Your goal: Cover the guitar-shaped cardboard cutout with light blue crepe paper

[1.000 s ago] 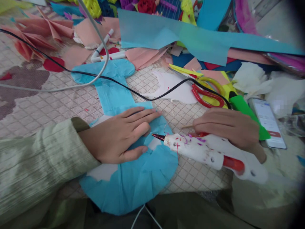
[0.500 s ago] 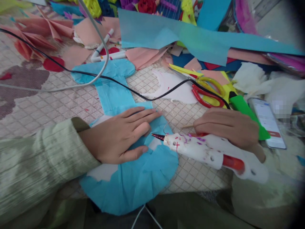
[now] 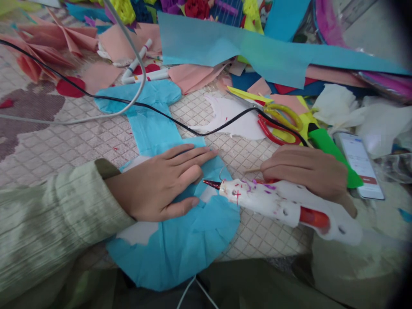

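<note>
My left hand (image 3: pixel 164 184) lies flat, fingers stretched out, on a blue paper-covered cutout (image 3: pixel 189 236) with a wide round base and a narrower stem above. White patches show through the blue paper beside the hand. At the right, my right hand (image 3: pixel 305 171) is wrapped around a white hot glue gun (image 3: pixel 257 197) marked with red and purple. The gun's dark nozzle points left, over the blue cutout and close to my left fingers. A thin wooden stick (image 3: pixel 252 170) pokes out by my right fingers; whether they grip it too is unclear.
Beyond the hands lie scissors (image 3: pixel 278 124) with red and yellow handles, a white scrap (image 3: pixel 238 118) and a long blue paper strip (image 3: pixel 206 43). A black cable (image 3: pixel 180 124) and a white cord (image 3: pixel 141 81) cross the cutout's stem. A phone (image 3: pixel 362 167) rests at right beside a green piece (image 3: pixel 334 159).
The whole view has shifted very slightly to the left. Both hands, the glue gun and the blue cutout keep the same positions relative to one another.
</note>
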Demonstrator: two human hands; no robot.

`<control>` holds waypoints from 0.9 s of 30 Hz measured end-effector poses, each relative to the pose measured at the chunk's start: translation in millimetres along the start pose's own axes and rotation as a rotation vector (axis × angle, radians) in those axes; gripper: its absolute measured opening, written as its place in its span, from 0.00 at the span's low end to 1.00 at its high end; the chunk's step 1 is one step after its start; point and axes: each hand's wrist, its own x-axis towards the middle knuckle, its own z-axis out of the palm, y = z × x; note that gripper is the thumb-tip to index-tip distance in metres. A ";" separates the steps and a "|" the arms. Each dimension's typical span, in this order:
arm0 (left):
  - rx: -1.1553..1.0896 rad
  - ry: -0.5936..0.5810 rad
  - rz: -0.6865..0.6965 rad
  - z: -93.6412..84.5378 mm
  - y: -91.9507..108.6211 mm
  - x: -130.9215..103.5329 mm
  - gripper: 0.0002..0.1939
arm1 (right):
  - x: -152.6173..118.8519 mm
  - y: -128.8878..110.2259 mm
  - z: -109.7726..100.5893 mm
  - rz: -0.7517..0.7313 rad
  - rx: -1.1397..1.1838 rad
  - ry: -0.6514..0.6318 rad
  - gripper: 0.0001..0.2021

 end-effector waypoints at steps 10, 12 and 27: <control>0.008 0.005 0.005 0.0 -0.2 0.7 0.16 | -8.5 1.5 8.9 0.045 0.021 0.081 0.17; -0.004 0.005 0.003 0.1 -0.1 0.8 0.16 | -10.5 0.8 9.7 0.059 0.035 0.063 0.17; 0.010 0.003 -0.003 0.3 -0.7 -0.6 0.16 | -10.0 1.3 1.5 0.060 -0.034 -0.026 0.17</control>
